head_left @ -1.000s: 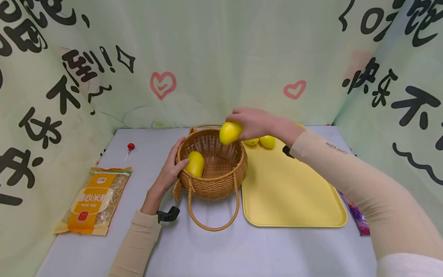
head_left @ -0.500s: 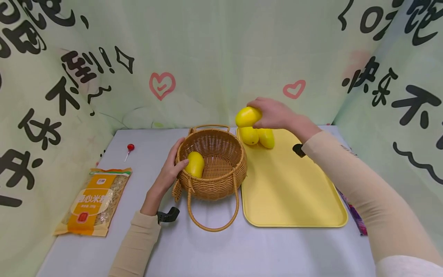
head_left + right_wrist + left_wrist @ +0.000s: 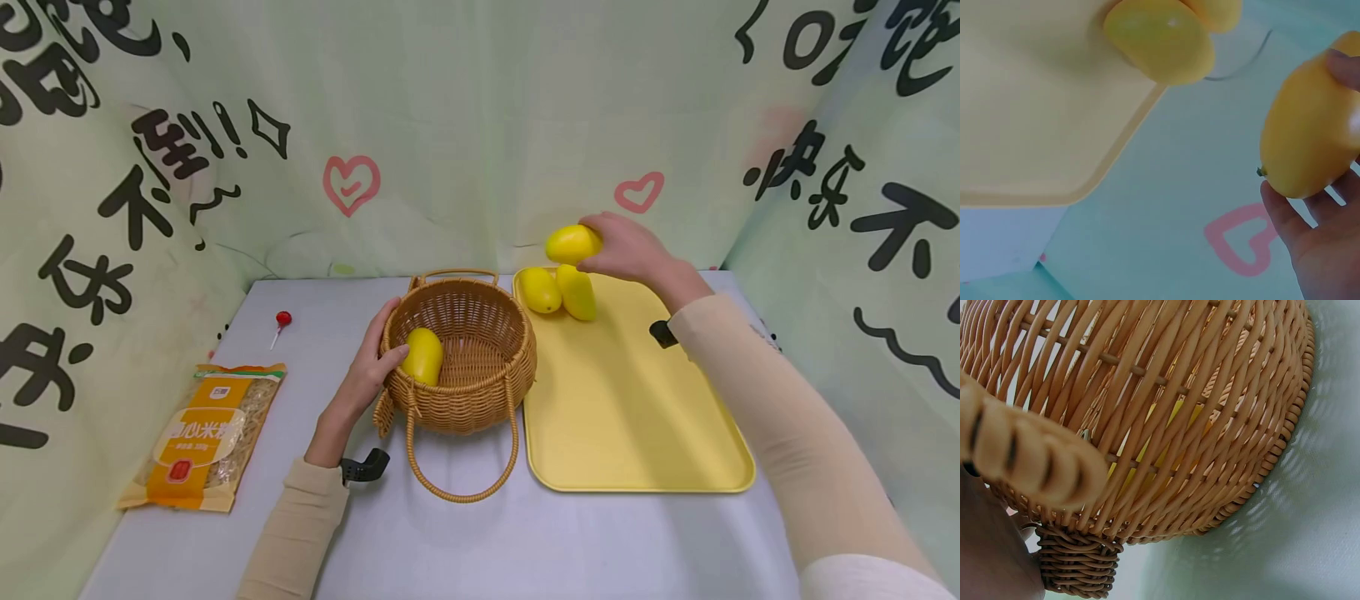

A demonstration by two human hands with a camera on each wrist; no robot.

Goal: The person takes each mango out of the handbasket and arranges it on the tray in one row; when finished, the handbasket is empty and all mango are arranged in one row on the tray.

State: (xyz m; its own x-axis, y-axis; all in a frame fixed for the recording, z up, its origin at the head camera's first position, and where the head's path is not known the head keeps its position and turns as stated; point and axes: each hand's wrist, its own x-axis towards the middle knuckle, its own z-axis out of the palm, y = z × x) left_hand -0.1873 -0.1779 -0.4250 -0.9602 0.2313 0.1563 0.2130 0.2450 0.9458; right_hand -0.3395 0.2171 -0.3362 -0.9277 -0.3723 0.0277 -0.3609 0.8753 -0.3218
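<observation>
My right hand (image 3: 628,248) holds a yellow mango (image 3: 572,244) in the air above the far left corner of the yellow tray (image 3: 637,408). In the right wrist view, fingers curl around this mango, and its stem end shows. Two more mangoes, one round-looking (image 3: 540,290) and one longer (image 3: 577,293), lie side by side in that tray corner. My left hand (image 3: 366,364) grips the left rim of a round wicker basket (image 3: 465,410), thumb over the edge. Inside the basket, near that thumb, is another mango (image 3: 424,357); the left wrist view shows yellow through the weave.
An orange packet of noodles (image 3: 198,442) lies at the left of the white table (image 3: 450,550). Behind it is a red lollipop (image 3: 282,320). One looped basket handle (image 3: 465,497) hangs toward the front. Printed cloth walls (image 3: 480,125) enclose the table's back and sides.
My right hand has carried its mango from above the basket's right rim, rightward and up, to above the tray corner. The left hand and basket have stayed put.
</observation>
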